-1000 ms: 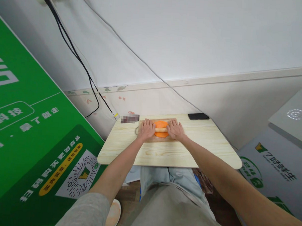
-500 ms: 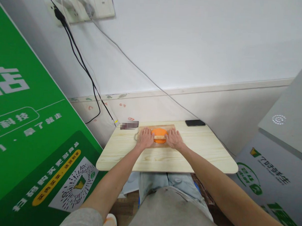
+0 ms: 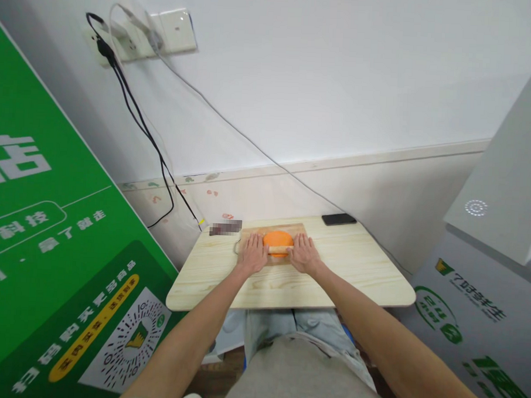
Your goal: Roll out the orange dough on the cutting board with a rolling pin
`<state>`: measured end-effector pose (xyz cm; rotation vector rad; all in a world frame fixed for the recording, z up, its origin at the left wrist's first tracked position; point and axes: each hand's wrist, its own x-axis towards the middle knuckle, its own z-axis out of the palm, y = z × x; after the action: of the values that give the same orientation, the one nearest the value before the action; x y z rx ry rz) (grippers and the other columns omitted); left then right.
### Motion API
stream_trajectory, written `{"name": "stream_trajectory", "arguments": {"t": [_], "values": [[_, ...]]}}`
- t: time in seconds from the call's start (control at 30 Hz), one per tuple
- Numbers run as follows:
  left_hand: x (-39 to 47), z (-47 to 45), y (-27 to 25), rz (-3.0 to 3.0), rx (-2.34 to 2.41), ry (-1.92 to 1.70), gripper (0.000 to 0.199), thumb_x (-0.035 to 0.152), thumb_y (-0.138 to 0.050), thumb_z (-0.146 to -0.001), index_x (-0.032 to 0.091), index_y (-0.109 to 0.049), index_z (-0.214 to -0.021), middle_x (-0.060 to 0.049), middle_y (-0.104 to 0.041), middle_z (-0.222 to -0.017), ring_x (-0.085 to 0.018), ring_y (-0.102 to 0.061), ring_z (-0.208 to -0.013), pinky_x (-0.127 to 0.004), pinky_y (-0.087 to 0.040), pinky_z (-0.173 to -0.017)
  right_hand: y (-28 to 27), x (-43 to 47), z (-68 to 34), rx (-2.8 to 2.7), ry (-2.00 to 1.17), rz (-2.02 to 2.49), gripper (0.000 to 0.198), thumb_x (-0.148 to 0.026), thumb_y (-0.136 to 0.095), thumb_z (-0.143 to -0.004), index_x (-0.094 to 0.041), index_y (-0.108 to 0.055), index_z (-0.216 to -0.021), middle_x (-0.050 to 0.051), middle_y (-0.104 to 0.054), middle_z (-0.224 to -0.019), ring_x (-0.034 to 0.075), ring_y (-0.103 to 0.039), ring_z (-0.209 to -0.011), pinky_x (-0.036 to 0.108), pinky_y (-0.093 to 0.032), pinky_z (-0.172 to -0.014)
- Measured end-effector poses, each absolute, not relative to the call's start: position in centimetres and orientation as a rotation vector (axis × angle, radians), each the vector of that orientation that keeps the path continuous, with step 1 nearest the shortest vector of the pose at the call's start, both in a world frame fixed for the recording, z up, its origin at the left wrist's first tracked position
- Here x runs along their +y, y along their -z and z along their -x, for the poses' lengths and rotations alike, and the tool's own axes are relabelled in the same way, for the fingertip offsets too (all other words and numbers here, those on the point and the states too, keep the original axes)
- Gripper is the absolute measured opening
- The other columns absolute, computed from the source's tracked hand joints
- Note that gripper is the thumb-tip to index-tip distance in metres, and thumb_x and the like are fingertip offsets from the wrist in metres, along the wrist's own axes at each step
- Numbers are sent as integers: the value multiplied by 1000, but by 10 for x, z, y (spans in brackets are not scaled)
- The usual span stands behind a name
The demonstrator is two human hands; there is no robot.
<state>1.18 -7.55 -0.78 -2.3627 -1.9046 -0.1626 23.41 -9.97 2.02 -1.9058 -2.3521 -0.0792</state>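
Observation:
A flattened orange piece of dough or clay point(image 3: 278, 239) lies on a wooden board point(image 3: 284, 262). Across its near part rests a short light wooden rolling pin point(image 3: 279, 250). My left hand point(image 3: 254, 253) holds the pin's left end beneath palm and thumb, fingers pointing forward over the board. At the right end, my right hand point(image 3: 305, 253) has the same hold, its thumb along the pin. Both pin ends are hidden by the hands. A thin metal ring point(image 3: 236, 246) shows at the board's left edge.
The board lies on a pale wood-grain table point(image 3: 359, 270) against the wall. A black phone point(image 3: 339, 219) is at its back right, a blurred dark item point(image 3: 225, 227) at its back left. Cables point(image 3: 140, 108) hang from wall sockets point(image 3: 176, 31). A green panel point(image 3: 49, 213) stands left, a grey cabinet point(image 3: 467, 302) right.
The rolling pin and both hands have come toward me, from the middle of the orange piece to its near part. The camera view has tilted up slightly.

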Motion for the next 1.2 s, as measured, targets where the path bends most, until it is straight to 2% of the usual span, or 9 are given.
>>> {"name": "stream_trajectory", "arguments": {"t": [0.4,0.67,0.93,1.03,1.2], "values": [[-92,-9,7,2359,-1854,160,70,40,-20,-114,7,-37,-173,-19,-40,-178,-34,-34,-169,-53,-27,-138,-20,-113,-235,-2349,40,1910,78,-41,-26,-110,9,-34,-170,31,-35,-176,38,-28,-169,55,-26,-136],[-93,-6,2,2393,-1867,71,73,44,-19,-114,4,-33,-174,-20,-34,-180,-33,-29,-171,-51,-26,-139,-24,-118,-236,-2360,14,1903,78,-43,-24,-110,8,-35,-169,30,-35,-177,38,-28,-169,55,-25,-137],[-63,-13,-11,2440,-1979,-13,74,46,-16,-113,8,-35,-173,-18,-34,-181,-31,-28,-171,-50,-24,-139,-30,-87,-235,-2360,-176,1951,78,-46,-22,-111,2,-33,-172,26,-29,-181,37,-22,-171,58,-17,-138],[-50,-16,-15,2449,-2035,-15,74,46,-14,-113,8,-34,-174,-17,-30,-183,-31,-25,-172,-51,-23,-140,-29,-68,-236,-2365,-220,1968,80,-48,-20,-112,3,-30,-173,27,-30,-180,36,-22,-171,58,-18,-137],[-26,-21,-21,2474,-2031,23,76,51,-16,-113,10,-31,-175,-17,-30,-183,-34,-21,-173,-54,-22,-139,-26,-39,-238,-2356,-185,1930,77,-49,-12,-114,-7,-29,-176,23,-34,-180,34,-21,-171,61,-16,-136]]}}
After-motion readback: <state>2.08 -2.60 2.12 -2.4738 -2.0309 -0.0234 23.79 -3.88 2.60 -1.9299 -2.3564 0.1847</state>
